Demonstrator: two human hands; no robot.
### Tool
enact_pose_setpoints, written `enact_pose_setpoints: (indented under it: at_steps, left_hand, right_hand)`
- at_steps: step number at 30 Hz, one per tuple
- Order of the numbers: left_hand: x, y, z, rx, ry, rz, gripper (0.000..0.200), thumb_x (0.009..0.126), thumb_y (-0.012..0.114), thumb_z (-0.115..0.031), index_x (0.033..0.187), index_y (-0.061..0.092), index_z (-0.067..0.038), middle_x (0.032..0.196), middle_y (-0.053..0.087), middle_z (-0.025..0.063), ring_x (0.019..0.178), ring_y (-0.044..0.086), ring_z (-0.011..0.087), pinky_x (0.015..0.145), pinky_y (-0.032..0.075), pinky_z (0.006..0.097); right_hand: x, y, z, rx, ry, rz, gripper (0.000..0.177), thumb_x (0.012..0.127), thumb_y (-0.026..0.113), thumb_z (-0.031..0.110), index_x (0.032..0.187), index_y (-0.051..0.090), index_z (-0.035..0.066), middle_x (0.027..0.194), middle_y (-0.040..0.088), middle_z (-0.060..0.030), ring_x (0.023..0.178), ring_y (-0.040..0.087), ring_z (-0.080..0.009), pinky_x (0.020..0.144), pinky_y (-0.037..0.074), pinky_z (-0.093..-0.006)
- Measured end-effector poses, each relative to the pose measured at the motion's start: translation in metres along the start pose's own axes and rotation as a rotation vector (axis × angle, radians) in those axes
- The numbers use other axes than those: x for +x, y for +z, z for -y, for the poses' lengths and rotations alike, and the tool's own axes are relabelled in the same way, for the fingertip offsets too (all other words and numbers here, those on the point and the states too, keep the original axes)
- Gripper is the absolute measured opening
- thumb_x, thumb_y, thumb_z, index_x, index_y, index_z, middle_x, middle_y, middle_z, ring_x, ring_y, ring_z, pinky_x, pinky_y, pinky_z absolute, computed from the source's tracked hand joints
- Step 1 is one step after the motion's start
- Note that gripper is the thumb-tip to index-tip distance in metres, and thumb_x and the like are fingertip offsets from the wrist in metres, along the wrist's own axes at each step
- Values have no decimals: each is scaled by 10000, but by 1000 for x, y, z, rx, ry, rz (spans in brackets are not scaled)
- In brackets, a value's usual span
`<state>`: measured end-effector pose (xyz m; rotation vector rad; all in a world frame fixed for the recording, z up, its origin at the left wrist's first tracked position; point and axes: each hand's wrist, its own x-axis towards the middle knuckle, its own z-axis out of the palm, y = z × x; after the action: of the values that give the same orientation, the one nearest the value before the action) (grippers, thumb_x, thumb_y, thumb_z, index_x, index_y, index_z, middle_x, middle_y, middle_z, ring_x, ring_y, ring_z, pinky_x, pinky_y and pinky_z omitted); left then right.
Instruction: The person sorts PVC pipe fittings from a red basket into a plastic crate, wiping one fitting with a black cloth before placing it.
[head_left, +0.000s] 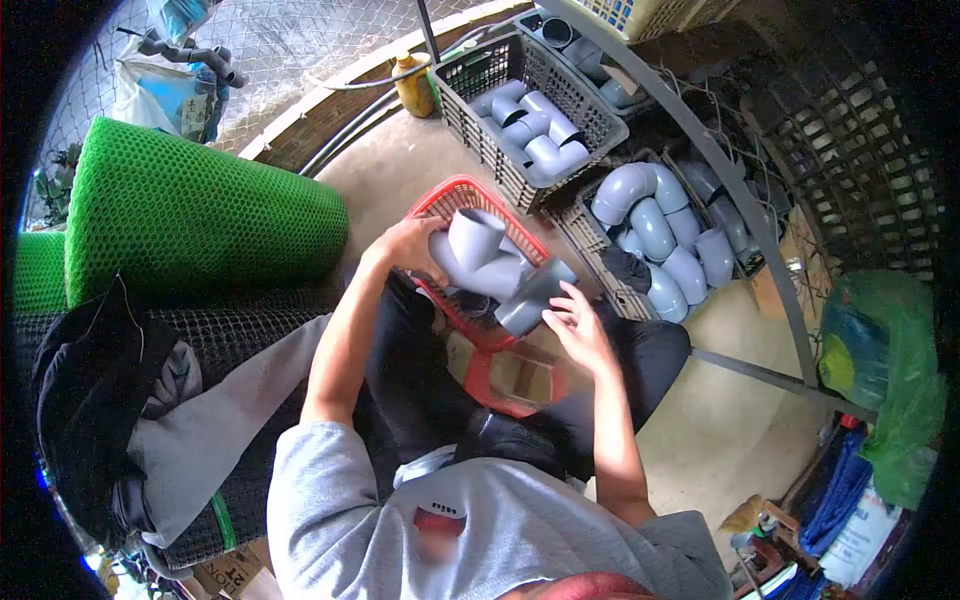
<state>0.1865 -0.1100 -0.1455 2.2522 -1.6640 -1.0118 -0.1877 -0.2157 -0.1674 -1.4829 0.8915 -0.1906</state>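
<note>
A red plastic basket (470,185) stands between my knees with grey pipe fittings in it. My left hand (412,248) reaches over its left side, fingers curved around the end of a light grey pipe tee (475,240), whose round mouth faces up. A darker grey pipe tee (535,298) lies tilted across the basket's right edge. Beside that darker fitting is my right hand (578,325), its fingers apart and the fingertips right at the fitting's side. The lower part of the basket's contents is hidden beneath these fittings.
Black crates of grey fittings stand ahead, one crate (490,130) behind the basket and another (585,225) to its right. A red plastic frame (480,375) sits below the basket. Green mesh rolls (200,215) lie left; a metal bar (740,190) crosses the right.
</note>
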Motion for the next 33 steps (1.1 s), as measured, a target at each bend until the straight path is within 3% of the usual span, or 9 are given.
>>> enact_pose_setpoints:
  at_steps: [3, 7, 11, 15, 19, 22, 25, 29, 33]
  left_hand:
    - [-17, -3, -31, -490, 107, 6, 957, 570, 984, -397, 1343, 607, 21, 1256, 694, 160, 1179, 653, 260, 1042, 511, 395]
    - [-24, 63, -99, -960, 144, -139, 962, 673, 954, -350, 1460, 527, 2, 1363, 637, 134, 1249, 602, 216, 1106, 460, 383]
    - [-35, 107, -145, -864, 63, -228, 960, 759, 899, -364, 1527, 461, 10, 1443, 591, 197, 1311, 589, 265, 1118, 458, 401]
    - [-26, 94, -80, -724, 218, -200, 787, 860, 845, -346, 1494, 519, -13, 1429, 607, 174, 1303, 600, 288, 1075, 506, 433]
    - [6, 53, 25, -820, 4, -308, 641, 890, 820, -324, 1386, 593, 13, 1301, 689, 195, 1166, 690, 280, 993, 555, 414]
    - [58, 80, 118, -888, -171, -524, 509, 892, 807, -263, 1296, 649, 2, 1113, 750, 152, 1051, 719, 227, 938, 571, 382]
    - [55, 75, 105, -561, -145, -536, 500, 875, 801, -231, 1294, 646, -5, 1081, 747, 154, 1012, 727, 243, 924, 576, 389]
    - [47, 56, 85, -748, -72, -161, 641, 878, 803, -260, 1435, 572, -44, 1087, 743, 163, 988, 735, 260, 891, 580, 401]
    - [38, 49, 99, -623, -149, -223, 638, 893, 805, -273, 1439, 557, -54, 1112, 732, 130, 1059, 737, 288, 939, 579, 403]
  right_hand:
    - [10, 15, -7, 397, 87, -9, 896, 960, 784, 295, 1638, 231, 108, 1478, 531, -225, 1274, 605, -302, 989, 561, -461]
    - [11, 46, 23, 771, -89, -106, 884, 923, 823, 291, 1592, 289, 71, 1498, 502, -159, 1343, 537, -283, 1005, 546, -472]
    - [39, 38, 1, 711, -24, -397, 773, 866, 842, 218, 1479, 426, 0, 1385, 570, -134, 1232, 589, -231, 1015, 508, -402]
    - [72, 15, 9, 807, 63, -553, 842, 859, 848, 265, 1510, 380, 8, 1425, 527, -151, 1278, 553, -251, 1066, 489, -447]
    - [161, -30, 50, 687, -1, -576, 859, 775, 895, 273, 1466, 456, 16, 1435, 543, -146, 1273, 560, -268, 1071, 488, -448]
    - [253, -42, 91, 496, -54, -539, 765, 734, 929, 238, 1318, 575, -106, 1271, 659, -187, 1088, 670, -262, 948, 542, -399]
    - [352, -34, 102, 387, -9, -562, 830, 680, 964, 269, 1290, 587, -149, 1237, 676, -221, 1058, 690, -275, 937, 556, -410]
    - [452, -25, 61, 424, 214, -555, 1151, 638, 977, 308, 1486, 331, -126, 1436, 547, -277, 1238, 625, -326, 1040, 519, -470]
    - [473, -6, -9, -6, 365, -925, 1163, 703, 919, 417, 1509, 232, -65, 1466, 509, -324, 1338, 562, -413, 1117, 485, -472]
